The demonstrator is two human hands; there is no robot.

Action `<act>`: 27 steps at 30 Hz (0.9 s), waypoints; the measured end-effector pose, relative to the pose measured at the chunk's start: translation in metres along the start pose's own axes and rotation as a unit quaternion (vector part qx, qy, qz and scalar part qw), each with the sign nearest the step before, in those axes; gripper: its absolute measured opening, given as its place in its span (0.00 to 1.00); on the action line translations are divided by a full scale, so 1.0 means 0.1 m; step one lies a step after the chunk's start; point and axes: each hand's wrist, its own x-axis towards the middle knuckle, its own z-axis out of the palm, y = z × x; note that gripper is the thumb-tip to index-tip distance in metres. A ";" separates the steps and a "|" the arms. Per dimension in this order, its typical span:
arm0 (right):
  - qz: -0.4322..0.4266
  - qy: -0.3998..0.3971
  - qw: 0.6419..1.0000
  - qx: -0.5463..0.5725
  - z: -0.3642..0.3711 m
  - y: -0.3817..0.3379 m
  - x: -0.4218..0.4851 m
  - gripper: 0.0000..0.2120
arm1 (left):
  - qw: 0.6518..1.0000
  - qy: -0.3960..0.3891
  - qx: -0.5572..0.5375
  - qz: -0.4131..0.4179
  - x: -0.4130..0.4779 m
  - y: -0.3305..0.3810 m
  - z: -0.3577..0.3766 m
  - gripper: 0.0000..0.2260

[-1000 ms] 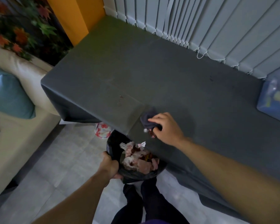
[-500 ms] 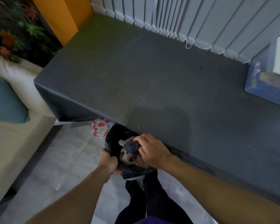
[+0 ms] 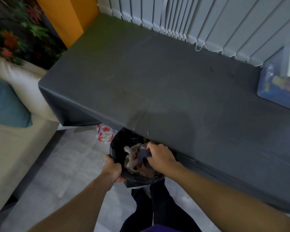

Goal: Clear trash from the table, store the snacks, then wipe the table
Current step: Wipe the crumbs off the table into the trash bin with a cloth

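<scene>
Over the bin bag (image 3: 116,149), right hand (image 3: 161,156) tight around dark cloth (image 3: 143,154), left hand (image 3: 112,170) tight on rim.

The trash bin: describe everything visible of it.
The trash bin is round and lined with a glossy, crinkled black plastic bag. It sits low against the front edge of the table, its far rim tucked under that edge and its mouth facing up. Crumpled pale trash nearly fills it. Of the hands, the left hand grips its near left rim, and the right hand, holding a dark cloth, reaches into its mouth. Whether it rests on the floor cannot be told.
</scene>
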 end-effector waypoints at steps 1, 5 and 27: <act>0.002 0.013 1.000 -0.022 0.00 -0.01 0.01 0.12 | 1.000 -0.001 -0.001 0.000 0.00 0.01 -0.01 0.15; -0.053 0.012 0.998 -0.031 0.02 -0.03 0.03 0.18 | 1.000 0.005 -0.018 0.001 0.04 0.01 -0.02 0.14; -0.122 0.182 0.976 0.020 -0.15 0.18 0.19 0.20 | 0.999 -0.008 0.030 0.007 0.00 0.12 -0.09 0.16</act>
